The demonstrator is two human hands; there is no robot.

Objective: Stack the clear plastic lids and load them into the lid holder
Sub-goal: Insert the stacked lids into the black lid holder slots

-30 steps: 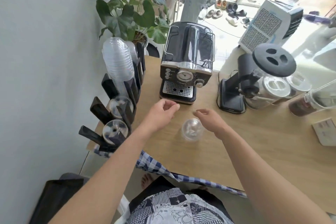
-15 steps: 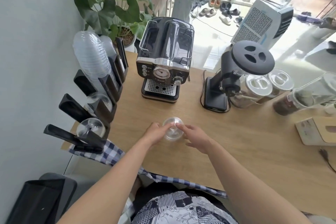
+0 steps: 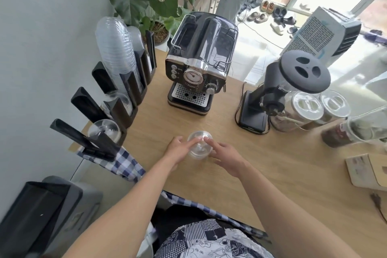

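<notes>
No writing is showing clearly; the small lettering under the round gauge of the coffee machine [image 3: 199,65] is too blurred to read. At the frame's centre, a clear domed plastic lid [image 3: 199,147] is sitting on the pale wooden table [image 3: 272,174]. The left hand [image 3: 178,148] and right hand [image 3: 227,156] are pinching it from both sides, fingertips resting on its top. At the left edge, the black slotted lid holder [image 3: 117,111] is carrying ribbed clear stacks, its base partly hidden.
</notes>
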